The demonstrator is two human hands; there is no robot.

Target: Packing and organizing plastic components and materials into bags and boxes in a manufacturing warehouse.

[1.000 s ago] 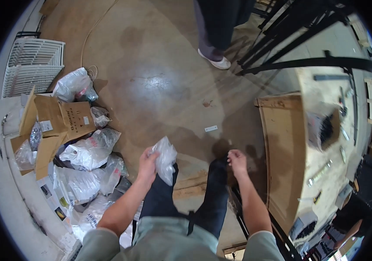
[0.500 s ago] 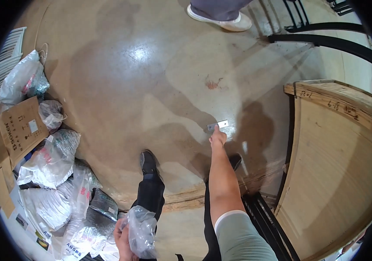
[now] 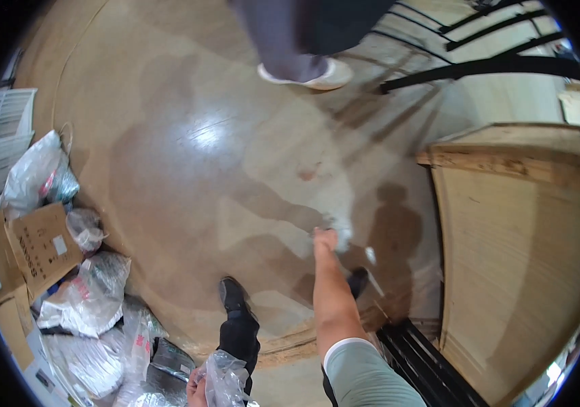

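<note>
My left hand (image 3: 197,389) is closed on a crumpled clear plastic bag (image 3: 225,376) at the lower edge, in front of my left leg. My right arm stretches forward over the floor. My right hand (image 3: 326,237) is closed and blurred by motion, above and a little ahead of my right shoe (image 3: 357,281). The small flat metal plate that was at its fingertips is smeared and can hardly be made out now. A bright patch of floor lies just beyond the fingers.
Filled plastic bags (image 3: 90,292) and cardboard boxes (image 3: 44,247) line the left side. A large wooden crate (image 3: 520,251) stands at the right, with black metal bars (image 3: 432,363) beside it. Another person's shoe (image 3: 310,74) is at the far side, near a black metal frame (image 3: 487,68).
The view has tilted, so the floor and goods sit lower. My right hand has moved slightly forward, and the metal plate no longer shows clearly. The other person's legs have come closer.
</note>
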